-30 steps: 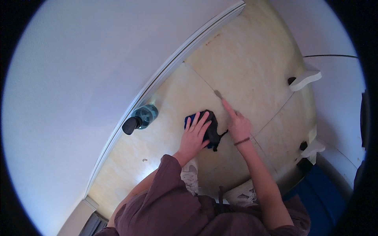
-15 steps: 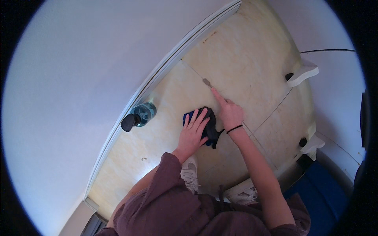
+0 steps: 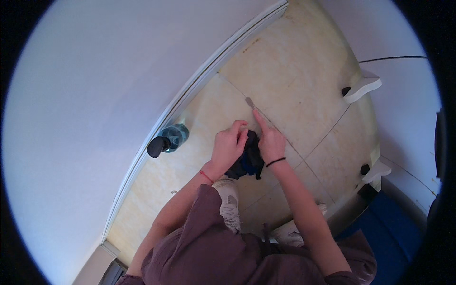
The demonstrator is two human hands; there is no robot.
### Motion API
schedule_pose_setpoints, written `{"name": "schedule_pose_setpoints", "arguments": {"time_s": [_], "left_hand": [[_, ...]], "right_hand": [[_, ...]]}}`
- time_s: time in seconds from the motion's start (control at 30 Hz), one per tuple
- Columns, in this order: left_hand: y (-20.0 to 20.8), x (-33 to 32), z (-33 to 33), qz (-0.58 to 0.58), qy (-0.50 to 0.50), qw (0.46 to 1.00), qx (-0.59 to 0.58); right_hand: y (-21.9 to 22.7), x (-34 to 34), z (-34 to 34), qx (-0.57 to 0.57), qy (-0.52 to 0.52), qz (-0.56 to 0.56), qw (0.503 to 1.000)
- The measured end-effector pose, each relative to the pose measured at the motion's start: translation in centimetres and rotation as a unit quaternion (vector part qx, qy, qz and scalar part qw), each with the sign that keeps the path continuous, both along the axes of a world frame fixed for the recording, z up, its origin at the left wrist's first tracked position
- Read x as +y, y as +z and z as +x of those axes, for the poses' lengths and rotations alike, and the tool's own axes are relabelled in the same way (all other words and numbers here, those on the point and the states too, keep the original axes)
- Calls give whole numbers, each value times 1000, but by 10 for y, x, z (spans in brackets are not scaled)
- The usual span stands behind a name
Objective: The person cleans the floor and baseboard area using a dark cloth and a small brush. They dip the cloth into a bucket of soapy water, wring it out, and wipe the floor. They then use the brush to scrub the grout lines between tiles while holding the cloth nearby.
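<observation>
Cream-coloured marbled floor tiles (image 3: 294, 71) spread below you in the head view, bordered by a smooth white wall (image 3: 95, 95) and its grooved white skirting strip (image 3: 190, 92). Your right hand (image 3: 272, 142) is closed, its index finger stretched along a small tool with a flat grey blade (image 3: 250, 102), which lies along the dark tile seam; its handle is hidden. Your left hand (image 3: 229, 147) is near the right but apart from it, thumb and forefinger curled together beside a crumpled black-and-blue cloth (image 3: 249, 164); I cannot tell whether they pinch it. That cloth lies on the tiles between your hands.

You seem to be working the blade along the seam; the next move calls for a low blade angle and light, even pressure. Count one tool, one cloth, one see-through teal bottle (image 3: 175, 137) with a black top, two off-white shoes (image 3: 228, 202) and two curved white furniture feet (image 3: 363, 90).
</observation>
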State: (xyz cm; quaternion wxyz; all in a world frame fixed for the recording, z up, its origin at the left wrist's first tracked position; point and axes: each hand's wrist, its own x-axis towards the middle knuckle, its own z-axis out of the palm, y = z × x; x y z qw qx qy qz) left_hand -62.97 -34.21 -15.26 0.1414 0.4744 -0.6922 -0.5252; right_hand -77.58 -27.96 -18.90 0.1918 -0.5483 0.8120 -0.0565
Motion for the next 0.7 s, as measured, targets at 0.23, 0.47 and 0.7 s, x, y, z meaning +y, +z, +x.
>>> {"name": "schedule_pose_setpoints", "arguments": {"time_s": [0.23,0.47,0.7], "left_hand": [[-15,23,-5,229,-60,971,-8],[-37,39,-12,338,29,936,91],[-15,15,-3,305,5,951,37]], "right_hand": [[6,38,21,-294,-229,-84,924],[-32,30,18,-340,-335,-120,871],[-9,4,15,-295,-231,-44,926]]}}
